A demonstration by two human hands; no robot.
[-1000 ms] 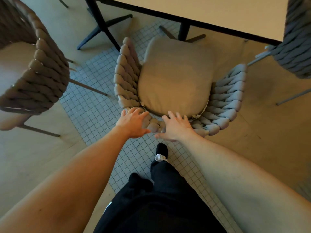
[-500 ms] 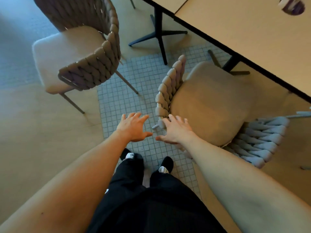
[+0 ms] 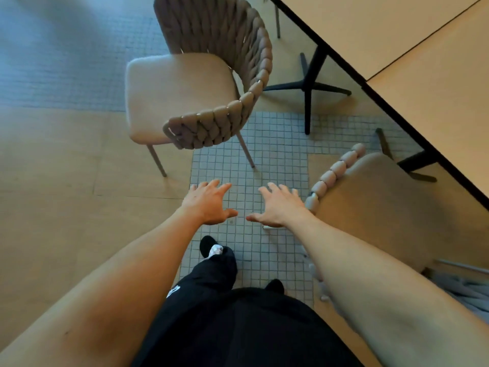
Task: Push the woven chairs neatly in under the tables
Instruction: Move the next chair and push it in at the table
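A woven chair (image 3: pixel 375 202) with a beige cushion stands at the right, partly under the light table (image 3: pixel 412 62). A second woven chair (image 3: pixel 206 91) stands at the upper left, clear of the table, its seat facing left and its woven back toward the table. My left hand (image 3: pixel 209 202) and my right hand (image 3: pixel 277 205) hover side by side over the tiled floor with fingers spread, holding nothing. My right hand is just left of the right chair's woven arm, not touching it. My right forearm hides part of that chair.
Black table legs (image 3: pixel 307 86) stand between the two chairs. Small grey tiles (image 3: pixel 275 144) cover the floor ahead; wood-look flooring (image 3: pixel 66 194) lies to the left. My black-trousered legs and feet (image 3: pixel 211 250) are below the hands.
Both hands have come off the right chair's woven back and now hover over the floor. The view has swung left, bringing the second chair toward the centre.
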